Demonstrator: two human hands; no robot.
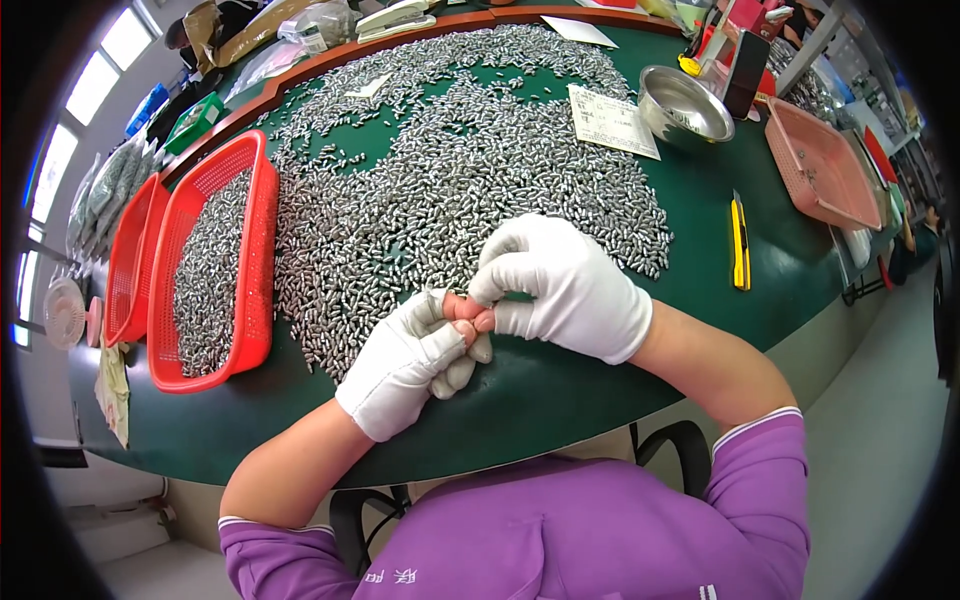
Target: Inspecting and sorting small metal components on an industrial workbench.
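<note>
White cloth-gloved left hand [415,362], right hand [555,285] touching beside small shiny metal cylinders [440,190].

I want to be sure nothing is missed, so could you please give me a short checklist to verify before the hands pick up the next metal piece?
1. Left hand and right hand gloved: ok, bare fingertips exposed.
2. Piece held between fingertips: cannot tell.
3. Loose metal pieces within reach: ok.
4. Red basket has room: ok, partly filled.
5. Yellow knife clear of hands: ok.
</note>
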